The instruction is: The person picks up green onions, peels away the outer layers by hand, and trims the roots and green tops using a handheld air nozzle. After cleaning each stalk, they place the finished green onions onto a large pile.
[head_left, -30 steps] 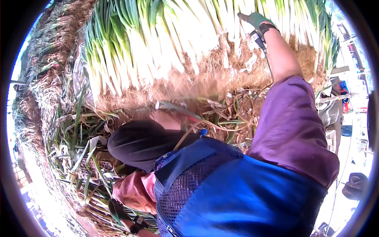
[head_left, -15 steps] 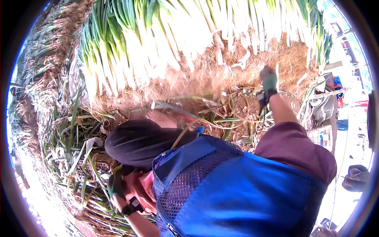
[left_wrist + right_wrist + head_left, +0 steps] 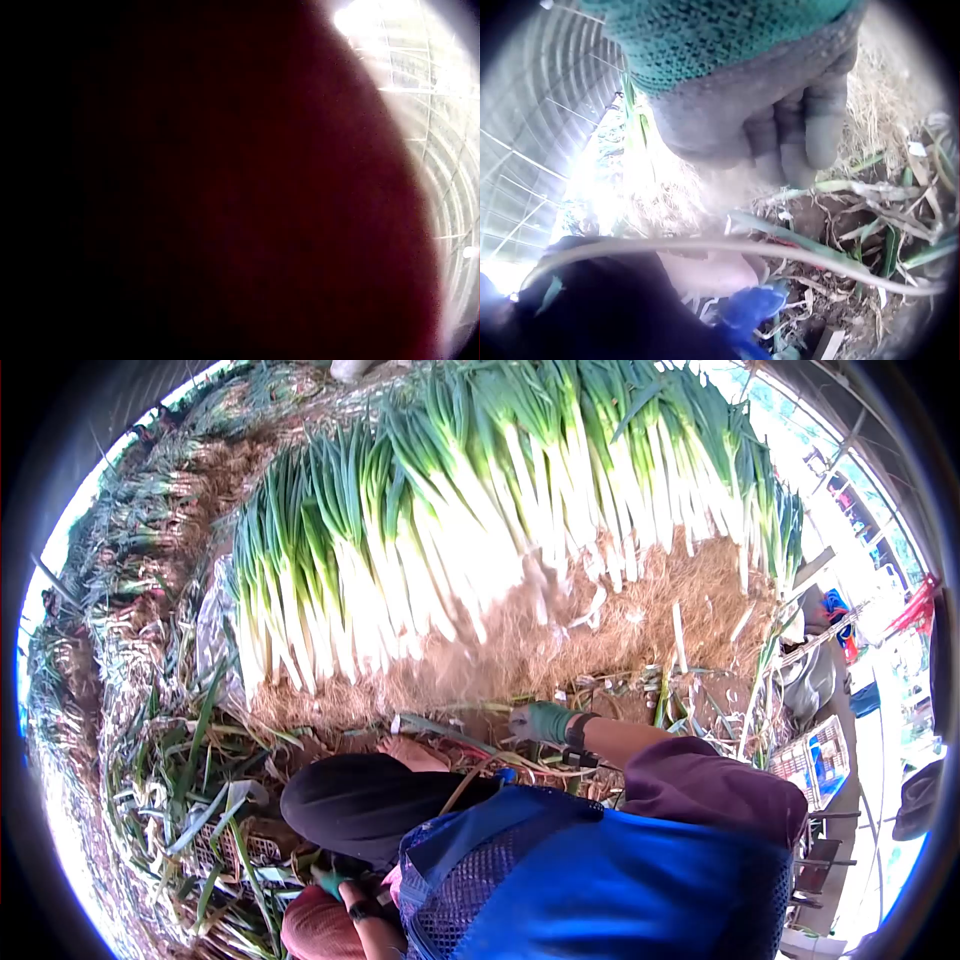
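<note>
A wide row of leeks (image 3: 440,560) lies with green tops away from me and their bushy roots (image 3: 650,610) toward me. My right hand (image 3: 545,722), in a green-and-grey glove, is over the ground just on my side of the roots. In the right wrist view the hand's (image 3: 742,97) fingers hang loosely bent with nothing in them. My left hand (image 3: 328,880), also gloved, is low beside my knee, near red cloth (image 3: 320,925). Its fingers are mostly hidden. Dark red fills most of the left wrist view.
A thin tan hose (image 3: 705,245) crosses in front of my body. My bare foot (image 3: 415,753) rests near the roots. Loose leaves (image 3: 180,760) litter the left side, around a plastic crate (image 3: 250,850). A white basket (image 3: 815,760) stands at the right.
My right hand has come from the leek stalks at the far right back toward my body and leftward. The left hand has shifted closer to my knee. My head view has tilted up.
</note>
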`<state>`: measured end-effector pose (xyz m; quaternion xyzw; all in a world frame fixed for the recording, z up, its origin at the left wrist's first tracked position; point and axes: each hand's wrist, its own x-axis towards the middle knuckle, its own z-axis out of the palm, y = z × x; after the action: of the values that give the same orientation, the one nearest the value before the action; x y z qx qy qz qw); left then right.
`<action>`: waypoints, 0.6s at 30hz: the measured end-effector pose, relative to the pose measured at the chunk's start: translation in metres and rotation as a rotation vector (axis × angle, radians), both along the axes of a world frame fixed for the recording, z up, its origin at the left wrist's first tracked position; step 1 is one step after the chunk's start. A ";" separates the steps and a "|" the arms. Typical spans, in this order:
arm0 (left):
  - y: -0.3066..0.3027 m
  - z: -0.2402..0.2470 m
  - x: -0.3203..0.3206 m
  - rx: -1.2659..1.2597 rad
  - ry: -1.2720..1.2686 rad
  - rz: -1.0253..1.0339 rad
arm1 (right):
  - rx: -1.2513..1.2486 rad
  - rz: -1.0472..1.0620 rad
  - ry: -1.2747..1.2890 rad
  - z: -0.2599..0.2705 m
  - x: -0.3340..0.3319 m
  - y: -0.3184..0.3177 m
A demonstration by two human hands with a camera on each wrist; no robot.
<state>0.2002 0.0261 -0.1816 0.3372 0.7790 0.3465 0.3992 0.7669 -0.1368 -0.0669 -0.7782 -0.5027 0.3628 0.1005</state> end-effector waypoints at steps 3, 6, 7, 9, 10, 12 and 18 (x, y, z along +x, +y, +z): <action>-0.020 0.055 0.022 0.003 0.439 -0.004 | 0.060 -0.104 -0.013 0.017 0.009 0.005; -0.031 0.029 -0.011 0.069 -0.101 -0.122 | 0.028 -0.128 0.018 0.028 0.014 0.006; -0.037 0.028 -0.017 0.056 -0.224 -0.166 | 0.004 -0.126 0.040 0.026 0.010 0.004; -0.047 0.027 -0.028 0.050 -0.317 -0.235 | 0.087 -0.044 -0.007 0.020 -0.007 -0.003; -0.047 0.026 -0.032 0.057 -0.346 -0.264 | 0.079 -0.001 0.004 0.023 -0.016 -0.003; -0.044 0.027 -0.039 0.089 -0.394 -0.314 | 0.090 0.113 0.027 0.021 -0.031 -0.005; -0.023 0.027 -0.057 0.218 -0.508 -0.435 | 0.094 0.271 0.071 0.006 -0.055 -0.001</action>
<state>0.1432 0.0029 -0.1541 0.4391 0.5233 0.4070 0.6064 0.7121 -0.1376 -0.0608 -0.6843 -0.6156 0.3766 0.1046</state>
